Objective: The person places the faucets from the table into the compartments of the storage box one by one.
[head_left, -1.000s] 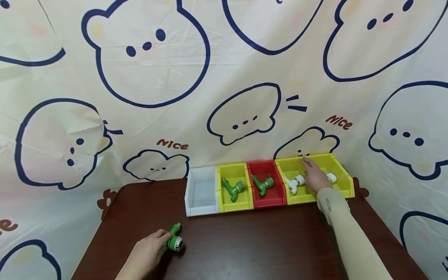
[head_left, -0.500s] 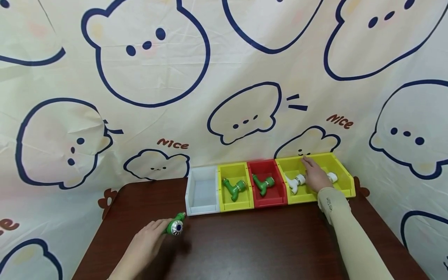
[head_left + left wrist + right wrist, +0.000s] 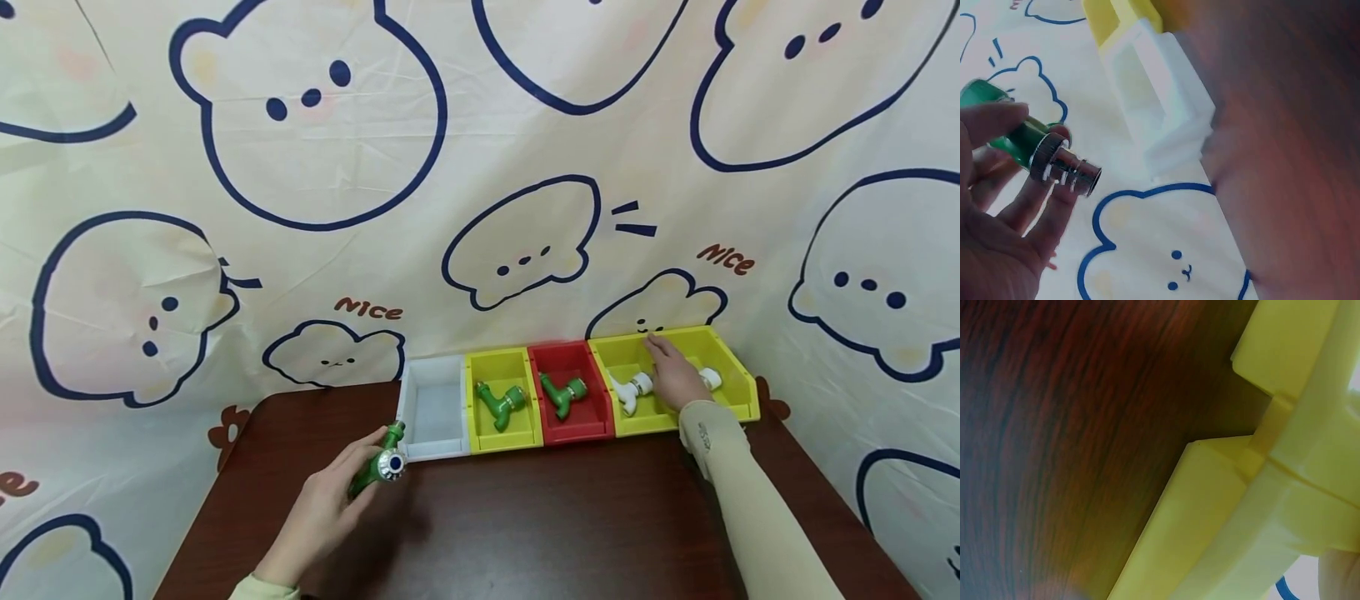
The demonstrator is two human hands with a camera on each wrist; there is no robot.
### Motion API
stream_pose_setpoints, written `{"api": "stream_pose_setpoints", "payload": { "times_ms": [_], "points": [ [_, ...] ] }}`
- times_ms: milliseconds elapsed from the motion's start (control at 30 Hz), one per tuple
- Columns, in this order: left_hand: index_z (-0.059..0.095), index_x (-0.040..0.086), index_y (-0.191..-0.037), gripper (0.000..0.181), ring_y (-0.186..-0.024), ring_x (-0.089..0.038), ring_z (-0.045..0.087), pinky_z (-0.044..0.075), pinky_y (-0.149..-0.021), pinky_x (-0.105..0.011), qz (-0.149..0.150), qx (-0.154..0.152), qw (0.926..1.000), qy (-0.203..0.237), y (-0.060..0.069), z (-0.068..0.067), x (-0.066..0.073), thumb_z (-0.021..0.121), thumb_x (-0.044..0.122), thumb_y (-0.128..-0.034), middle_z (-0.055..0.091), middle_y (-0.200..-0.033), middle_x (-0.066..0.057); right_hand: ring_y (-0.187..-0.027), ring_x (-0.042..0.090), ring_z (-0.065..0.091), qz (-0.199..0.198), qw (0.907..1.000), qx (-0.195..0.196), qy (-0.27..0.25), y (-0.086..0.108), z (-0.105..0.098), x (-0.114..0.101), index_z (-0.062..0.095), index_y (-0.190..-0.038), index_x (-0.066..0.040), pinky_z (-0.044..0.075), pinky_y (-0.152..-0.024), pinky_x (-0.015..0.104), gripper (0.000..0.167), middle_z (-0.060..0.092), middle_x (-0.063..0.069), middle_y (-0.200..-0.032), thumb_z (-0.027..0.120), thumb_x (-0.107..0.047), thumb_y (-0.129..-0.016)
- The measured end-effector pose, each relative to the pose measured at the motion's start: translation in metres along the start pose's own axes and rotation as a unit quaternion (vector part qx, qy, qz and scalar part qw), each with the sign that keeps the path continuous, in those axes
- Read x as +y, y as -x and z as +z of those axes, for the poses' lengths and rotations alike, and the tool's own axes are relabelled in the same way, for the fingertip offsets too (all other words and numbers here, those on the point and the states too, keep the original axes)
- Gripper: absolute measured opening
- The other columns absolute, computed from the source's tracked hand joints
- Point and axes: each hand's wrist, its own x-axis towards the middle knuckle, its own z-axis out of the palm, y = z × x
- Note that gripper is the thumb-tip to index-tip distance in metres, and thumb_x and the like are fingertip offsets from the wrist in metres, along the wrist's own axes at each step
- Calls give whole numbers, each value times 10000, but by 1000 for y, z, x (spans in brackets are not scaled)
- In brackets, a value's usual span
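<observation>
My left hand [image 3: 330, 500] holds a green tap [image 3: 375, 471] above the table, just in front of the white bin's left corner. In the left wrist view, thumb and fingers pinch the green tap [image 3: 1022, 140], and its ribbed metal outlet points away from the palm. My right hand [image 3: 677, 379] rests over the large yellow bin [image 3: 738, 392], its visible fingers stretched toward the back wall. Beside it in that bin lie a white tap [image 3: 632, 393] and, partly hidden by the hand, another white piece [image 3: 711, 381].
Left of the large bin stand a red bin [image 3: 573, 429] and a small yellow bin [image 3: 501, 442], each with a green tap inside. A white bin [image 3: 438, 408] ends the row. The brown table [image 3: 540, 525] meets a patterned cloth [image 3: 517, 150] behind.
My left hand has raised the green tap off the table and carried it toward the white bin, turning it along the way. The right hand stays put.
</observation>
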Motion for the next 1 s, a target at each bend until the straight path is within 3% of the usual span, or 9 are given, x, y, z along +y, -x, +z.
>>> {"api": "stream_pose_setpoints", "payload": {
  "times_ms": [167, 400, 600, 767, 1000],
  "points": [
    [705, 234, -1234, 525, -719, 25, 571, 537, -621, -236, 278, 170, 9994, -94, -12, 3, 8, 863, 30, -777, 714, -1280, 53, -1518, 450, 280, -43, 10000, 6, 24, 0, -1, 0, 312, -1614, -5, 286, -1195, 610, 565, 264, 201, -1680, 426, -48, -1063],
    [704, 206, -1166, 499, -636, 36, 490, 465, -564, -198, 393, 93, 9990, -188, -25, 9, 13, 886, 40, -733, 719, -1047, 53, -1526, 451, 265, -16, 10000, -69, 18, 0, 0, 1, 296, -1620, -6, 274, -1200, 610, 572, 248, 201, -1688, 422, -50, -1065],
    [660, 181, -1046, 411, -578, 5, 440, 429, -532, -191, 441, 266, 9977, -448, -40, 18, 10, 905, 76, -732, 636, -902, 67, -1520, 448, 279, -37, 10000, -11, 13, -1, 1, 1, 304, -1617, -4, 288, -1193, 611, 566, 263, 203, -1680, 427, -58, -1067],
    [638, 121, -1015, 394, -583, -71, 525, 524, -568, -272, 521, 520, 9931, -915, -56, 29, 7, 916, 102, -738, 662, -914, -2, -1524, 444, 274, 91, 9999, -62, -36, -1, 2, 1, 299, -1622, -15, 281, -1196, 615, 567, 255, 191, -1688, 426, -69, -1072],
    [632, 68, -1005, 365, -638, -180, 647, 591, -618, -374, 202, 547, 9935, -980, -81, 44, 19, 907, 132, -774, 699, -956, -75, -1524, 449, 268, 60, 9999, -86, -11, 0, 1, 0, 294, -1623, -12, 274, -1198, 616, 564, 248, 198, -1687, 411, -70, -1074]
  ]
}}
